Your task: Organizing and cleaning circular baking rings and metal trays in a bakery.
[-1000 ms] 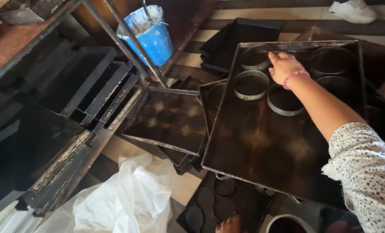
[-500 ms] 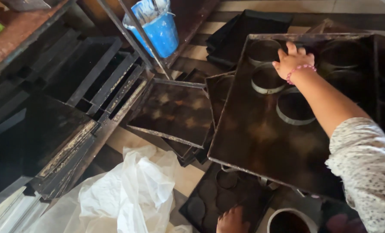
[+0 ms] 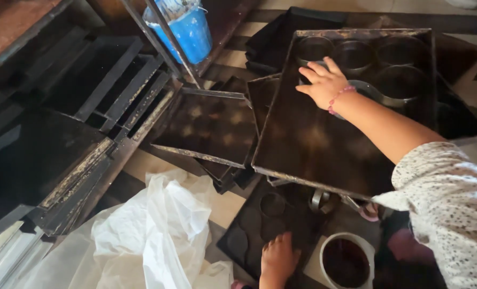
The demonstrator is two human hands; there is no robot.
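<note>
Reaching my right hand (image 3: 324,81), fingers spread flat, across big dark metal baking tray (image 3: 324,144), touching round metal ring mould (image 3: 368,92) at far end. Left hand (image 3: 277,259), below tray, open, bracing on small black tray (image 3: 260,227).

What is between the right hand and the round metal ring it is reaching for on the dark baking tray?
Nothing visible. The right hand already rests over the round metal ring on the dark metal baking tray, fingers spread toward another ring; whether it grips is unclear.
</note>
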